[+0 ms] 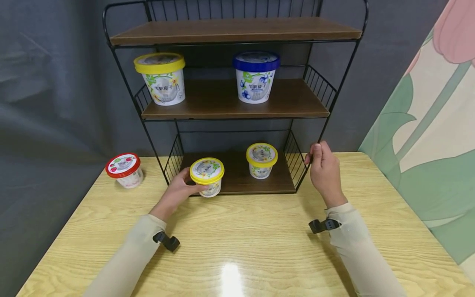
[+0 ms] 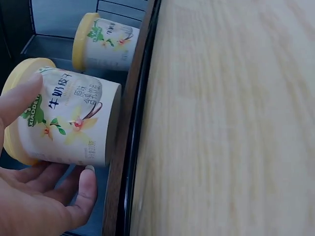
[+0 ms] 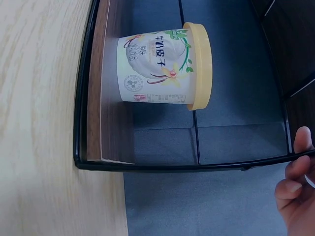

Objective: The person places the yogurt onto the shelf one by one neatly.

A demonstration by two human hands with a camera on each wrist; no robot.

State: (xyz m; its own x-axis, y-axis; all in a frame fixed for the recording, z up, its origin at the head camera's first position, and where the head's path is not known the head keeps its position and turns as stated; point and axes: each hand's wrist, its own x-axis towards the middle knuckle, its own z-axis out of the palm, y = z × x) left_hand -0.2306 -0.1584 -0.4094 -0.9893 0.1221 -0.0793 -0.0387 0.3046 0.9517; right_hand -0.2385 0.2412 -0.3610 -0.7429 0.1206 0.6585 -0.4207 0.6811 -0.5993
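My left hand point(image 1: 179, 190) holds a small yellow-lidded paper tub point(image 1: 208, 177) at the front left of the rack's bottom shelf. In the left wrist view, the thumb lies on the tub's point(image 2: 69, 113) near side, with the fingers curled at its other side. My right hand point(image 1: 325, 171) grips the black wire side post of the rack point(image 1: 323, 130), above the bottom shelf. To the right on that shelf stands a second small yellow-lidded tub point(image 1: 261, 161), upright; the right wrist view also shows this tub point(image 3: 160, 66), with neither hand touching it.
On the middle shelf point(image 1: 211, 97) stand a large yellow-lidded tub point(image 1: 163, 80) and a large blue-lidded tub point(image 1: 257, 78). A small red-lidded tub point(image 1: 126, 170) is on the wooden table point(image 1: 245, 235), left of the rack. The wooden top shelf point(image 1: 237, 31) spans above.
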